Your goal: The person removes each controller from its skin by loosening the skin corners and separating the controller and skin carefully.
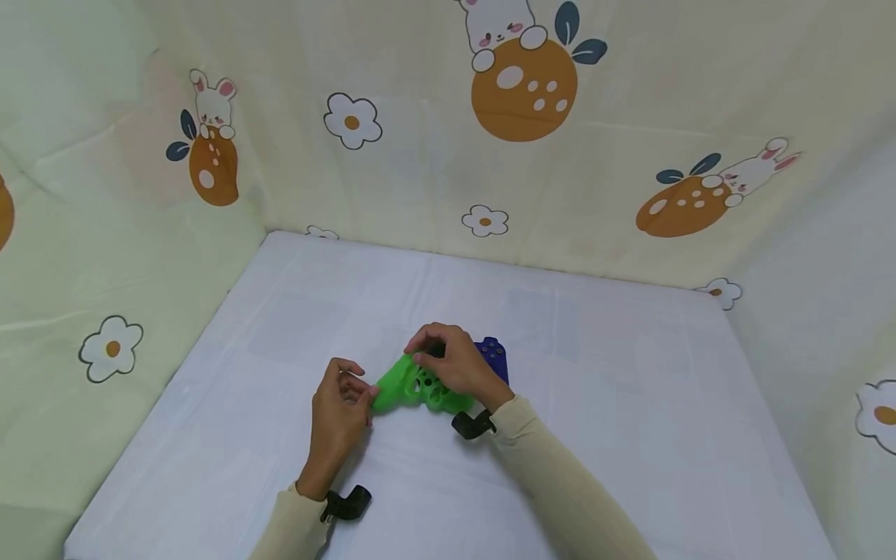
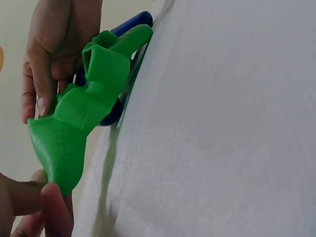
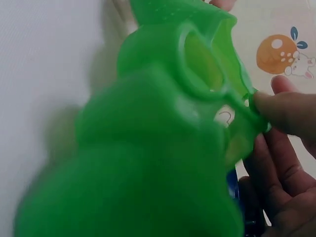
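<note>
A bright green, soft-looking game controller cover (image 1: 395, 385) is held up between both hands, close over the white table. My left hand (image 1: 337, 416) pinches the tip of its left grip between thumb and fingers, as the left wrist view shows. With thumb and fingertips, my right hand (image 1: 458, 365) pinches the far edge of the cover. In the right wrist view the cover's openings (image 3: 200, 61) gape, and nothing fills them. A blue game controller (image 1: 492, 354) lies on the table just behind the right hand, which partly hides it.
The white-covered table (image 1: 630, 404) spreads out around both hands. Cream fabric walls (image 1: 413, 179) printed with rabbits, oranges and flowers rise at its back and sides. Each wrist wears a small black camera (image 1: 348, 503).
</note>
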`<state>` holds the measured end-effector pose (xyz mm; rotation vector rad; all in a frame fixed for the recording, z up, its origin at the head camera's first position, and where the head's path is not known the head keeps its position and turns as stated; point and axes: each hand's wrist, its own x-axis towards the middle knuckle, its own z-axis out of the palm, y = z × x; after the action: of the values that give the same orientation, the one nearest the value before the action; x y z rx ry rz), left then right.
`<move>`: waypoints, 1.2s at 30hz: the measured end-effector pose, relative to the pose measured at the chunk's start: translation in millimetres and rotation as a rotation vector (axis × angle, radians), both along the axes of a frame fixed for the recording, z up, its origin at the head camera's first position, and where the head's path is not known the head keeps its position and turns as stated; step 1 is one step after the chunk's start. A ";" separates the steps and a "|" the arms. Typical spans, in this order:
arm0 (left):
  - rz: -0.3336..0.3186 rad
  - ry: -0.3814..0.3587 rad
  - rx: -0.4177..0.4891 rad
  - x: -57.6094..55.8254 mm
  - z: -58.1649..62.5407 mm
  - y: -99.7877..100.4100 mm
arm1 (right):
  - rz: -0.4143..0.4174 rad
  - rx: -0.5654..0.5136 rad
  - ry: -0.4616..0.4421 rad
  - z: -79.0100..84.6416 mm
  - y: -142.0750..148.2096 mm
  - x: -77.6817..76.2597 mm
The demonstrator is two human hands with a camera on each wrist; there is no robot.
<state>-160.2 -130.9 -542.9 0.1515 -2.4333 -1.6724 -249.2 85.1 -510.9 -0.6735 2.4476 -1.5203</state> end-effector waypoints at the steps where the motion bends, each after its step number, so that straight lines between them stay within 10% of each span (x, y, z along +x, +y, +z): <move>1: 0.023 0.001 -0.008 0.6 -0.2 -1.9 | 0.007 0.002 -0.002 -0.7 -0.3 0.0; 18: 0.164 0.032 -0.281 8.3 1.6 -24.6 | -0.077 -0.023 0.021 1.4 22.8 11.5; 32: -0.066 -0.029 -0.354 -8.7 13.8 -11.0 | -0.263 0.160 0.297 -6.6 54.9 46.7; 36: -0.062 0.060 -0.422 -9.1 14.2 1.4 | -0.291 0.272 0.315 -9.8 50.7 58.2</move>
<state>-169.3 -129.5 -528.7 -0.0335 -2.6984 -1.1272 -191.0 135.8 -520.6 -0.5579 3.0313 -1.2024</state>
